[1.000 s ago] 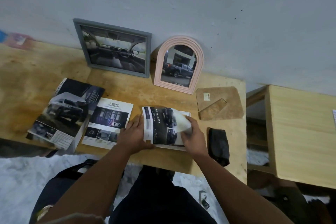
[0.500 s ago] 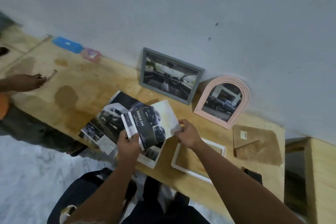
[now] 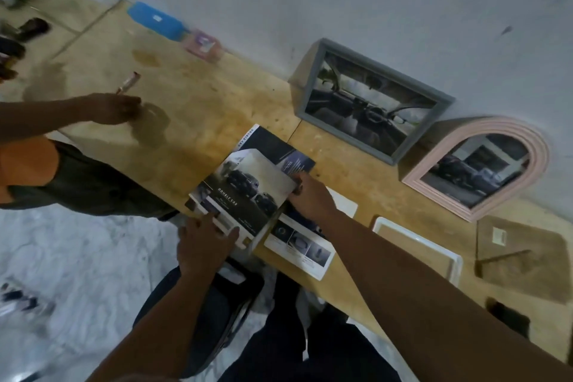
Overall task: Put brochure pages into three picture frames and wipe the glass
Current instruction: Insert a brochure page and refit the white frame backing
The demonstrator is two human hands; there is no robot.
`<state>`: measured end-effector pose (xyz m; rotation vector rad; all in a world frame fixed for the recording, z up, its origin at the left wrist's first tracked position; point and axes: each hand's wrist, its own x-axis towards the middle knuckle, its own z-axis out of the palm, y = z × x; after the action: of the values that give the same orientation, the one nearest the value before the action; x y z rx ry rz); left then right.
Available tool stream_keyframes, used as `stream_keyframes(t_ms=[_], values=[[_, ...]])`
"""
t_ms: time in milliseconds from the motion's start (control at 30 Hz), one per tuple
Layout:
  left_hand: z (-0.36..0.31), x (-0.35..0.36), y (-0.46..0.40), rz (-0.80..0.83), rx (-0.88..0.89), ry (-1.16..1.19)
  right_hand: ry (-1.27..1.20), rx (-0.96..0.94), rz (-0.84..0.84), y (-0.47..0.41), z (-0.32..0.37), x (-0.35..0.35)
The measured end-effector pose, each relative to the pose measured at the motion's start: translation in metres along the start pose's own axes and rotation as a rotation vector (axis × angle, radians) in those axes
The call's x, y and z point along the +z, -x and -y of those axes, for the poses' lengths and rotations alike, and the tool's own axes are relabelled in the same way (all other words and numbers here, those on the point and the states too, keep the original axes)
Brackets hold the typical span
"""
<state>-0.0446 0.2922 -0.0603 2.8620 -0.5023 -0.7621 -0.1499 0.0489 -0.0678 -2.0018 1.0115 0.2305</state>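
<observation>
The left hand (image 3: 206,239) lies with its fingers (image 3: 231,234) spread nearly flat on the near corner of a dark brochure page (image 3: 245,195) marked "DOUBLE CAB", right at the tabletop's (image 3: 198,108) front edge. The right hand (image 3: 311,195) pinches the page's far right edge, fingers closed on the paper. The page lies atop the open brochure (image 3: 279,146), which overhangs the front edge slightly. Another loose page (image 3: 299,246) lies just right of it, under the right forearm. A white frame (image 3: 418,245) lies flat farther right, beside a brown backing board (image 3: 524,257). A grey frame (image 3: 372,102) and a pink arched frame (image 3: 483,164) lean on the wall, both filled. Bare wood stretches left toward another person's hand (image 3: 111,108).
</observation>
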Motion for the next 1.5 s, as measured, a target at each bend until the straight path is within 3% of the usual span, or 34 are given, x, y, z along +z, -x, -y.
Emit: stream_keyframes(t_ms=[100,233,400,533,667,767,800,933,1067,1500], values=[[0.005,0.008,-0.007,-0.109,0.186,-0.162,0.265,0.054,-0.166,0.019,-0.026,-0.005],[0.0,0.02,-0.02,-0.013,0.479,-0.285,0.514,0.167,-0.089,0.039,-0.057,-0.008],[-0.017,0.016,-0.027,0.028,0.5,-0.343,0.508,0.184,-0.137,0.041,-0.067,-0.011],[-0.023,0.009,-0.038,0.051,0.47,-0.348,0.082,0.147,-0.047,0.046,-0.064,-0.024],[-0.056,0.009,-0.033,-0.026,0.624,-0.226,-0.437,0.268,-0.019,0.077,-0.09,-0.049],[-0.108,0.017,-0.009,-0.091,0.865,-0.073,-0.754,0.362,-0.185,0.118,-0.12,-0.068],[-0.124,0.022,-0.001,-0.034,0.886,-0.007,-0.815,0.391,-0.268,0.132,-0.132,-0.074],[-0.173,0.048,0.026,0.317,0.748,0.111,-0.83,0.543,-0.54,0.181,-0.179,-0.083],[-0.206,0.074,0.053,0.539,0.684,0.088,-0.687,0.678,-0.608,0.202,-0.212,-0.074],[-0.217,0.103,0.072,0.559,0.719,-0.113,-0.391,0.685,-0.597,0.222,-0.221,-0.058]])
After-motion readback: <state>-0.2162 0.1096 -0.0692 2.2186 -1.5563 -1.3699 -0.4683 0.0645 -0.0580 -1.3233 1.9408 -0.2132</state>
